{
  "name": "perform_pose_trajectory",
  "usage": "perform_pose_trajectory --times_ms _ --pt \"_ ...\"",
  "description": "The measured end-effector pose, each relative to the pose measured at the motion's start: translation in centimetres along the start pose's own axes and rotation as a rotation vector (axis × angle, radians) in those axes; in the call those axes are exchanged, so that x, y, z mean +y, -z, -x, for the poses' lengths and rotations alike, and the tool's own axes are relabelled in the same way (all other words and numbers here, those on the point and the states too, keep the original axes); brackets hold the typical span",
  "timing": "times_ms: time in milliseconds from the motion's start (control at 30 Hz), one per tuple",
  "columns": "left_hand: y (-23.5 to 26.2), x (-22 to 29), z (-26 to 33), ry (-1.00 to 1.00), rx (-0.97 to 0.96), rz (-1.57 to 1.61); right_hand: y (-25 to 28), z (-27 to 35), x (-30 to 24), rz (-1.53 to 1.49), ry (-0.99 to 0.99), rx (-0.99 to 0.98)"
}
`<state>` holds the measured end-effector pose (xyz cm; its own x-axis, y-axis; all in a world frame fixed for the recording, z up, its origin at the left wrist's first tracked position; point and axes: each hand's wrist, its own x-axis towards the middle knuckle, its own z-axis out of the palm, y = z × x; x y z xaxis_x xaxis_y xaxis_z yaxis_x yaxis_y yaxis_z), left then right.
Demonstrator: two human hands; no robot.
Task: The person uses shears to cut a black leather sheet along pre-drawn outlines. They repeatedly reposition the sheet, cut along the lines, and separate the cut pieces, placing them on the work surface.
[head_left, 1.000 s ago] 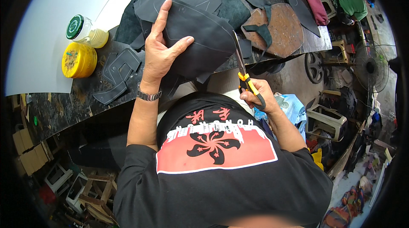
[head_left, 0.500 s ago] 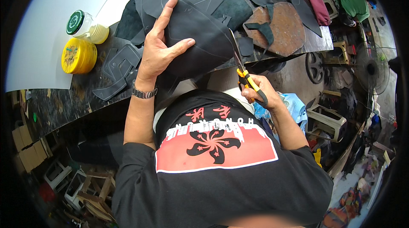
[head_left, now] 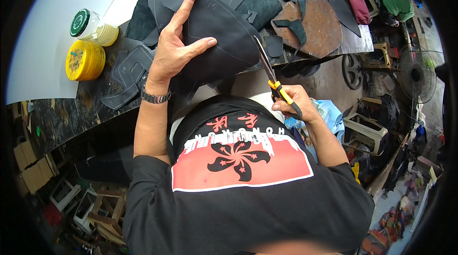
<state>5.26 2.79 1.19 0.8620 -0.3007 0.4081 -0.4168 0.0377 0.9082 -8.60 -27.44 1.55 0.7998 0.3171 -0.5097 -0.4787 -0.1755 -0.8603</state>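
The left hand (head_left: 172, 54) lies on a large, smooth black leather sheet (head_left: 229, 26) marked with pale curved lines, its index finger and thumb spread in a wide V across the top; its other fingers are hidden, so I cannot tell whether they pinch the sheet from below. The sheet sits on more dark leather, near the middle of a worn black wooden counter (head_left: 78, 114), and reaches the counter's front edge. At the sheet's right edge stand the 2 slim grey blades of yellow-and-black-handled scissors (head_left: 277, 87), narrowly parted, tips pointing away from the person. The right hand (head_left: 296, 104) has its fingers curled closed around the handles, out past the counter's front edge — grey concrete floor (head_left: 320, 83) shows just to the right, giving that hand room to swing. Ahead it is tighter: a small dark square leather piece (head_left: 274, 46) lies just beside the blades, and beyond it a brown, many-sided wooden board (head_left: 322, 28) carries a dark leather strip (head_left: 296, 33). To the left, flat curved black leather cutouts (head_left: 125, 81) lie near the wrist with the silver metal-link watch (head_left: 155, 97); farther left stand 2 containers — a round yellow plastic tub (head_left: 86, 64) and a clear, green-lidded jar (head_left: 101, 32).
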Motion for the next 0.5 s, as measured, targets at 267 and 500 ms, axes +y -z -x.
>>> perform_pose_trajectory --times_ms 267,500 --pt "0.4 0.3 -0.1 0.016 -0.016 0.013 0.0 -0.1 0.0 -0.021 -0.080 -0.038" --pt "1.2 0.3 0.1 0.032 0.003 0.022 1.0 -1.4 -0.6 -0.022 -0.049 -0.164"
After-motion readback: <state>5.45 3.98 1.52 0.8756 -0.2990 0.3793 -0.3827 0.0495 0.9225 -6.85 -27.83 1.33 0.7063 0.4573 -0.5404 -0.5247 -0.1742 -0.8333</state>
